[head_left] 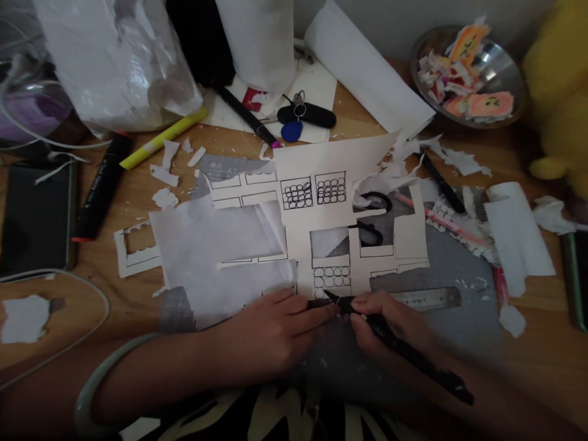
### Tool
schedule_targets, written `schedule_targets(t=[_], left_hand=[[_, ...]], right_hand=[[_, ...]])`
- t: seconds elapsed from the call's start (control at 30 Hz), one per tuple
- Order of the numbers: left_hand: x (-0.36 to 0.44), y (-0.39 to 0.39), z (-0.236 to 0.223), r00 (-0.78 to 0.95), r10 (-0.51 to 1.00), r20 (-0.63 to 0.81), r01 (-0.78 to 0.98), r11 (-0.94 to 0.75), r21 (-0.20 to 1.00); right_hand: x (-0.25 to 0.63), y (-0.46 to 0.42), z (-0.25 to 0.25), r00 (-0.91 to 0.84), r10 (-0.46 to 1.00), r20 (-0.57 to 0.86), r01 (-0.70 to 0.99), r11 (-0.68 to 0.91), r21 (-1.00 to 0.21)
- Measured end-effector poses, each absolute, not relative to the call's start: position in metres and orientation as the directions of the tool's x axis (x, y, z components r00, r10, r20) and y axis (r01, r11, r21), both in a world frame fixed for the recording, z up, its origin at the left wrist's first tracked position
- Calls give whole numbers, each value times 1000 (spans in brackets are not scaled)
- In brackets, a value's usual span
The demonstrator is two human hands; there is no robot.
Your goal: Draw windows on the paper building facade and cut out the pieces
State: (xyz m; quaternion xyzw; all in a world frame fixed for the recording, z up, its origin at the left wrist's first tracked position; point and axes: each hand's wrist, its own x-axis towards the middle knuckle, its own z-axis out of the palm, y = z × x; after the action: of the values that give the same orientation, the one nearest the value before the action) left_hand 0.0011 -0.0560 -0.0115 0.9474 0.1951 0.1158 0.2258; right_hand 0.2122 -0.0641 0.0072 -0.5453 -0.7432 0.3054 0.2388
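Observation:
A black pen is held in my right hand, its tip on the cut-out paper sheet at the lower row of drawn circles. Beside it, my left hand lies on the sheet's near edge, fingers stretched toward the pen tip and holding nothing. A metal ruler runs along that edge, passing under my right hand; its left end is hard to make out. Several boxes filled with small circles are drawn on the sheet, and openings have been cut through it. White paper shows at its left.
Beneath the papers is a grey cutting mat. Scissors lie partly covered at the sheet's right. Around stand a metal bowl of paper scraps, a yellow marker, a black marker, keys and a phone.

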Motion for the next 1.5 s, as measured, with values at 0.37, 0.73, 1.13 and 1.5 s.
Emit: schedule_targets(t=[0.37, 0.73, 1.13, 1.5], left_hand=[[2, -54, -9, 894, 428, 136, 321, -820, 473], [2, -53, -6, 898, 426, 113, 334, -825, 455], [2, -55, -9, 893, 430, 131, 326, -821, 469], [2, -55, -10, 887, 439, 144, 328, -818, 473]], right_hand=[[214, -68, 1, -297, 955, 4, 647, 204, -734], [224, -73, -3, -222, 975, -3, 620, 139, -772], [217, -66, 2, -244, 969, -29, 671, 147, -727], [216, -59, 6, -367, 928, 62, 638, 300, -710]])
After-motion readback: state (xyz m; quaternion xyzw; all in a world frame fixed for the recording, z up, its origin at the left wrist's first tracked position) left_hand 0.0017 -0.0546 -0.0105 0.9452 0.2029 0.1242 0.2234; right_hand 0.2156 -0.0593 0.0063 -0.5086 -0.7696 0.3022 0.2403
